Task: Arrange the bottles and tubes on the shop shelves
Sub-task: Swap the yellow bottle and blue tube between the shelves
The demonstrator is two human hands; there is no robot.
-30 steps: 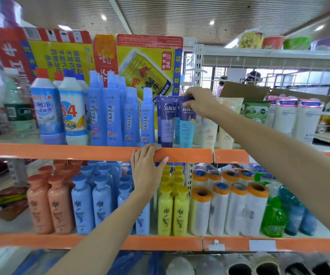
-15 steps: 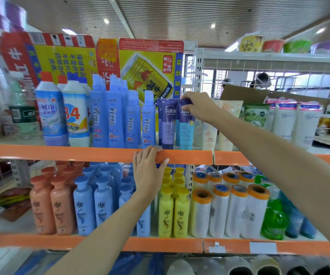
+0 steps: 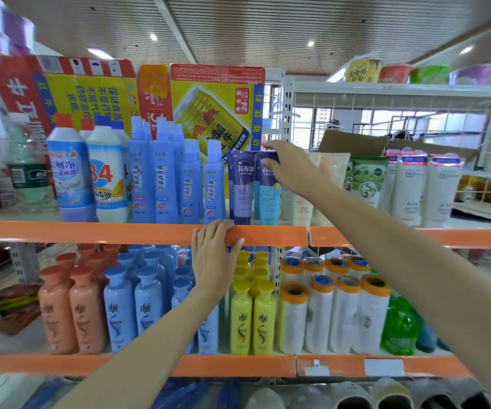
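While our left hand (image 3: 213,261) rests flat on the orange shelf edge (image 3: 120,233), our right hand (image 3: 290,168) grips the teal tube (image 3: 269,199) upright beside the purple tube (image 3: 241,190).

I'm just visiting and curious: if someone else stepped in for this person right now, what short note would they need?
Left hand: open, resting on the orange edge of the upper shelf.
Right hand: holds the top of the purple-and-teal tube, which stands beside the dark purple tube.
Done: blue spray bottles and white tubes stand in rows.
Left: release the tube once straight; check the remaining tubes to its right.
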